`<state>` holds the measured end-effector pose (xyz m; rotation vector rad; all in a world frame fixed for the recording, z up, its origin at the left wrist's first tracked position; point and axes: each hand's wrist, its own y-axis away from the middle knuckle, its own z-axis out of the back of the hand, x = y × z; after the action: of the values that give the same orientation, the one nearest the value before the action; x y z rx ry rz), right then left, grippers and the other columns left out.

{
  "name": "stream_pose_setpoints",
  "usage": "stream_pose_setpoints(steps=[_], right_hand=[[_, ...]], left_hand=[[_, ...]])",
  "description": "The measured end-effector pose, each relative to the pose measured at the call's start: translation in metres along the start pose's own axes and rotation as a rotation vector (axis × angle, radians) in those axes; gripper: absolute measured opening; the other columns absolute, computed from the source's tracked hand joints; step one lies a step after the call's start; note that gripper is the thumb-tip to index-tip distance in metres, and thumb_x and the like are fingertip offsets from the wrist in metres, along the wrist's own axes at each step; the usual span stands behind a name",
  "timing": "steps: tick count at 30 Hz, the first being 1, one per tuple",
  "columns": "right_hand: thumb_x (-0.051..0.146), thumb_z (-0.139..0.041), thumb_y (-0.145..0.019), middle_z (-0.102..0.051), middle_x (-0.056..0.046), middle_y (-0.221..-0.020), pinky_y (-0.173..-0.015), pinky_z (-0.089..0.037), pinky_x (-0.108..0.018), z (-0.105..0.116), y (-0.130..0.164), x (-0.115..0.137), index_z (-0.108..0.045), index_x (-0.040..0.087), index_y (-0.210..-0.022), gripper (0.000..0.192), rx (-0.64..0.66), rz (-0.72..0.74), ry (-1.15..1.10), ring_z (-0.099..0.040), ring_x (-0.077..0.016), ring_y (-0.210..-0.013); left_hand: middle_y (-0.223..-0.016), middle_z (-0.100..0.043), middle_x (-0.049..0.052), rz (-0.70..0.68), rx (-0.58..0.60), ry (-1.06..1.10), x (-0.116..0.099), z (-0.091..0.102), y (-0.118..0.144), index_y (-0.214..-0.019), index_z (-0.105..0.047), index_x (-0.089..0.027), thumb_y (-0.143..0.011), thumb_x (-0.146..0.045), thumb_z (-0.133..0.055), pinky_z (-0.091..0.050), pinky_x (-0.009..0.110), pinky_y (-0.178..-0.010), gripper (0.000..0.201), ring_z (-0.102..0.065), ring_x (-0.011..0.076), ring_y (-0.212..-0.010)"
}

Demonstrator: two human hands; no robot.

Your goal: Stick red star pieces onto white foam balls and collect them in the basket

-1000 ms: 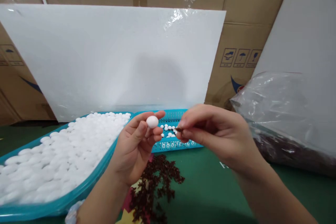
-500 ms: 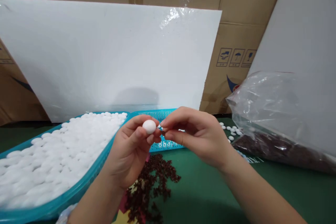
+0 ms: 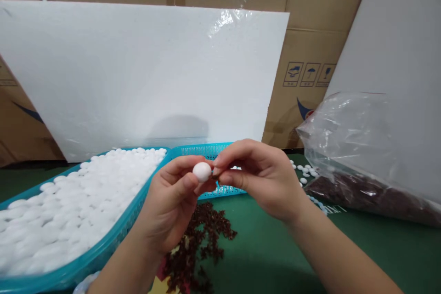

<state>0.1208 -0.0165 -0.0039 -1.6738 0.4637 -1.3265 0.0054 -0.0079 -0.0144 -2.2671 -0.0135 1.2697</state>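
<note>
Biggest thing in view is the white foam board [image 3: 144, 73] propped upright at the back of the desk [image 3: 275, 248], with cardboard boxes [image 3: 310, 55] behind it. To the right sits a clear plastic bag [image 3: 365, 156] with dark reddish bits settled in the bottom. On the left a teal tray [image 3: 103, 257] is piled full of white foam balls, and a smaller teal basket [image 3: 206, 150] sits just beyond the hands, mostly hidden by them. A loose heap of dark red bits [image 3: 203, 239] lies on the green desk right under the hands, and a few stray white balls [image 3: 303, 172] sit near the bag.

Now the main bit: the left hand [image 3: 172, 206] is closed around one white ball [image 3: 201, 171], pinched between thumb and fingertips, held up over the desk at about the middle of the view. The right hand [image 3: 258, 179] is narrowed to a pinch on a tiny dark piece [image 3: 215, 176] (hard to make out, it's mostly covered by the fingers). That piece sits just to the right of the ball, touching it or very nearly, so the ball lies straight to the left of the right hand's fingertips. The ball looks slightly egg-shaped, long axis roughly sideways.
</note>
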Motion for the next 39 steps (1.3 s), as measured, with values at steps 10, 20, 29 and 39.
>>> stream_pose_setpoints(steps=[10,20,29,39], right_hand=[[-0.005,-0.050,-0.056,-0.051,0.005,-0.059,-0.052,-0.045,-0.010,-0.001,0.001,0.005,-0.054,0.016,-0.058,0.022,0.007,-0.015,0.014,-0.051,-0.0023,-0.053],[-0.004,-0.051,-0.058,-0.051,0.006,-0.057,-0.050,-0.047,-0.014,-0.001,0.004,0.008,-0.050,0.019,-0.057,0.023,0.020,0.117,0.217,-0.052,-0.0050,-0.052],[-0.002,-0.051,-0.060,-0.051,0.005,-0.058,-0.049,-0.046,-0.016,-0.004,0.007,0.005,-0.052,0.020,-0.060,0.022,-0.006,0.191,0.233,-0.051,-0.0059,-0.053],[0.001,-0.051,-0.061,-0.049,0.003,-0.057,-0.049,-0.042,-0.018,-0.007,0.008,0.004,-0.049,0.021,-0.058,0.020,-0.076,0.232,0.276,-0.047,-0.0075,-0.055]], left_hand=[[-0.050,-0.061,-0.006,-0.027,0.034,-0.028,-0.003,-0.001,0.004,-0.051,-0.059,-0.019,-0.045,-0.020,-0.066,-0.044,0.011,-0.045,0.008,-0.052,0.0044,-0.045],[-0.051,-0.056,-0.006,-0.180,0.069,-0.200,-0.011,-0.001,0.009,-0.052,-0.061,-0.022,-0.048,-0.018,-0.064,-0.042,0.011,-0.045,0.007,-0.050,0.0039,-0.048],[-0.051,-0.055,-0.007,-0.211,0.051,-0.151,-0.009,-0.005,0.012,-0.052,-0.060,-0.022,-0.048,-0.019,-0.064,-0.042,0.008,-0.044,0.006,-0.050,0.0030,-0.049],[-0.049,-0.052,-0.006,-0.253,0.036,-0.154,-0.008,-0.006,0.015,-0.050,-0.059,-0.022,-0.048,-0.014,-0.064,-0.039,0.008,-0.040,0.009,-0.047,0.0023,-0.046]])
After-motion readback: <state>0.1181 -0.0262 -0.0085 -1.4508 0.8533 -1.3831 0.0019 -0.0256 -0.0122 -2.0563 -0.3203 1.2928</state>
